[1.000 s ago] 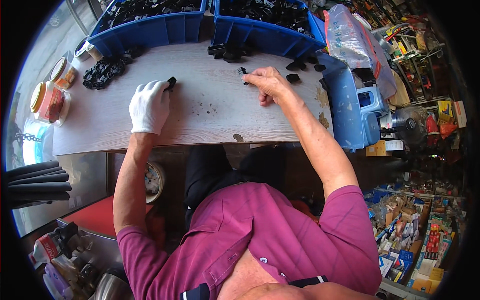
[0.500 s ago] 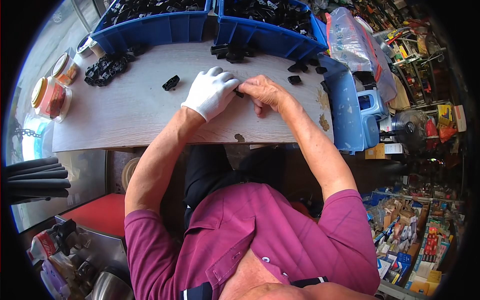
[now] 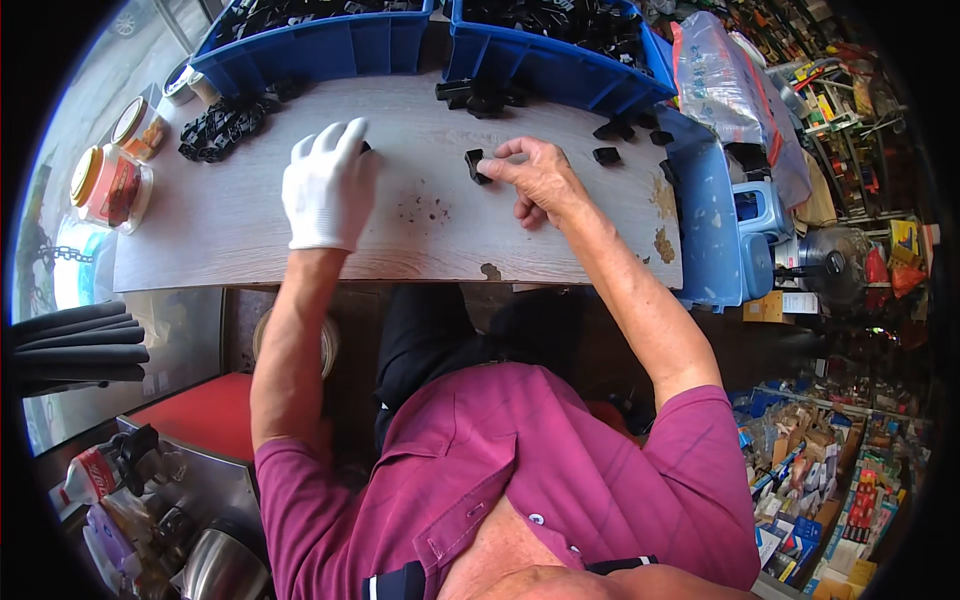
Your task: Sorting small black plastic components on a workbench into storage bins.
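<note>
My left hand point(image 3: 328, 185) wears a white knitted glove. Its fingers are stretched out over the left part of the table, somewhat blurred, and a small black plastic piece point(image 3: 366, 147) is mostly hidden beside them. My bare right hand point(image 3: 540, 182) pinches another small black plastic part point(image 3: 475, 166) at thumb and forefinger, close to the tabletop. Between the two hands, dark crumbs point(image 3: 425, 210) or worn specks mark the wood-grain table point(image 3: 240, 255).
Two blue bins point(image 3: 320, 55) of black parts line the far edge. Linked black pieces point(image 3: 222, 130) lie at left, by lidded jars point(image 3: 108, 188). More black parts point(image 3: 480, 98) sit before the right bin point(image 3: 560, 75). A light-blue plastic container point(image 3: 710, 230) flanks the table's right side.
My gloved left hand has moved left, away from my right hand, to the loose black piece. My right hand keeps the black part, now more exposed. The whole view has shifted slightly.
</note>
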`<action>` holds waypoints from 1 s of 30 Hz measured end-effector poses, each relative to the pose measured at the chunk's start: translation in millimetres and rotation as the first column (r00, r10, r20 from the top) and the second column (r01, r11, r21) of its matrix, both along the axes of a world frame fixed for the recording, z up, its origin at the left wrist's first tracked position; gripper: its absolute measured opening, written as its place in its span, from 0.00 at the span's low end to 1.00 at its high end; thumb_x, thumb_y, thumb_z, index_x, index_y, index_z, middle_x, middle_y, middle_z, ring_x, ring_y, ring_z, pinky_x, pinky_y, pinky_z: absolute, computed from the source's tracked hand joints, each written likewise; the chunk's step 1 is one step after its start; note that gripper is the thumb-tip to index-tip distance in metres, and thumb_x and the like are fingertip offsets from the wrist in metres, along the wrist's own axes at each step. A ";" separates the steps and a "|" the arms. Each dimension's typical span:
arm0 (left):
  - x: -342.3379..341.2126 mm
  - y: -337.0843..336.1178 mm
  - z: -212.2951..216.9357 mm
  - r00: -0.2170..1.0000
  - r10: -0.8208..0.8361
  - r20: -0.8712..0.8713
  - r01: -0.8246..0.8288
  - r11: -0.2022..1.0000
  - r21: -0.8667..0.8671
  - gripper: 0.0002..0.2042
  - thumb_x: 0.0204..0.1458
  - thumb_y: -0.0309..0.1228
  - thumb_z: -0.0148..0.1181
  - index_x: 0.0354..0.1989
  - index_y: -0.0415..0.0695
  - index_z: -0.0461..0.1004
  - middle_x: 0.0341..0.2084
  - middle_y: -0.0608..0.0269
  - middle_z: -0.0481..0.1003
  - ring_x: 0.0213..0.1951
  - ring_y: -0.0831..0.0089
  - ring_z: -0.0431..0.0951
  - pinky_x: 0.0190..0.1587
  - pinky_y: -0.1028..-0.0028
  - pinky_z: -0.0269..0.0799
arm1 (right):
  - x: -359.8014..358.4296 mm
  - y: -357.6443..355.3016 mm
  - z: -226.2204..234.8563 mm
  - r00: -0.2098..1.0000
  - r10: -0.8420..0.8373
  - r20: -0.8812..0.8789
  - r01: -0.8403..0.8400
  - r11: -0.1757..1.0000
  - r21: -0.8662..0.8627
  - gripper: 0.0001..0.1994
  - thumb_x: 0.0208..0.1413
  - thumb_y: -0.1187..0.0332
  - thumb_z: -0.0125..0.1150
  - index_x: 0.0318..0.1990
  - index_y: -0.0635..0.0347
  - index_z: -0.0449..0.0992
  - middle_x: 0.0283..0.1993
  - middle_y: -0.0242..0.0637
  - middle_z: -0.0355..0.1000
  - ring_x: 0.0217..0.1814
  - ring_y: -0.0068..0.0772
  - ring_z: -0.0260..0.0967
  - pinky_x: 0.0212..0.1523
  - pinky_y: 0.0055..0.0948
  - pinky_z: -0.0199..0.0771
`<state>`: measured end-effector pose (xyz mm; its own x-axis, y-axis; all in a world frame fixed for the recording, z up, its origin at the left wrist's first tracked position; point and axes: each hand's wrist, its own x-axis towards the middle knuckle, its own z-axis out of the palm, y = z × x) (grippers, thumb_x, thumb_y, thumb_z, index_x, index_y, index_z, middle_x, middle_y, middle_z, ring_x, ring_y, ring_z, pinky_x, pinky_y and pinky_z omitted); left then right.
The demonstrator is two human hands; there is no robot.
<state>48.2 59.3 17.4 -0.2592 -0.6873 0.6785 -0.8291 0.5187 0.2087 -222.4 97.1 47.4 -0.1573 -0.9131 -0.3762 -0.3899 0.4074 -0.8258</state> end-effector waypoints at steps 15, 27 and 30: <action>-50.0 6.3 -4.7 0.886 -0.394 -0.246 0.430 0.895 0.115 0.11 0.56 0.27 0.60 0.47 0.45 0.81 0.41 0.54 0.83 0.45 0.52 0.81 0.49 0.59 0.78 | 16.5 -3.3 4.1 0.972 0.070 -0.224 -0.055 0.996 0.071 0.15 0.55 0.60 0.70 0.46 0.56 0.80 0.21 0.33 0.71 0.13 0.24 0.66 0.11 0.26 0.67; -57.0 -5.1 -21.7 0.836 -0.231 -0.498 0.413 0.862 0.293 0.12 0.56 0.29 0.62 0.48 0.44 0.82 0.41 0.47 0.83 0.43 0.47 0.83 0.46 0.60 0.80 | 31.1 -13.2 6.9 0.978 0.064 -0.197 -0.056 0.997 0.048 0.30 0.50 0.55 0.75 0.58 0.62 0.75 0.28 0.37 0.71 0.16 0.28 0.68 0.12 0.31 0.71; -55.7 -5.6 -22.4 0.834 -0.222 -0.505 0.409 0.863 0.297 0.12 0.57 0.30 0.63 0.48 0.44 0.82 0.41 0.48 0.83 0.44 0.48 0.84 0.47 0.61 0.80 | 42.0 -20.2 11.4 0.967 0.015 -0.253 0.014 0.994 0.111 0.25 0.53 0.53 0.69 0.55 0.58 0.76 0.34 0.40 0.74 0.18 0.30 0.70 0.13 0.35 0.72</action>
<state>-7.5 53.7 -5.0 -0.2465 -0.8436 0.4770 -0.4023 0.5369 0.7416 -180.4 76.9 58.8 -0.2597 -0.8679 -0.4234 -0.5805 0.4907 -0.6498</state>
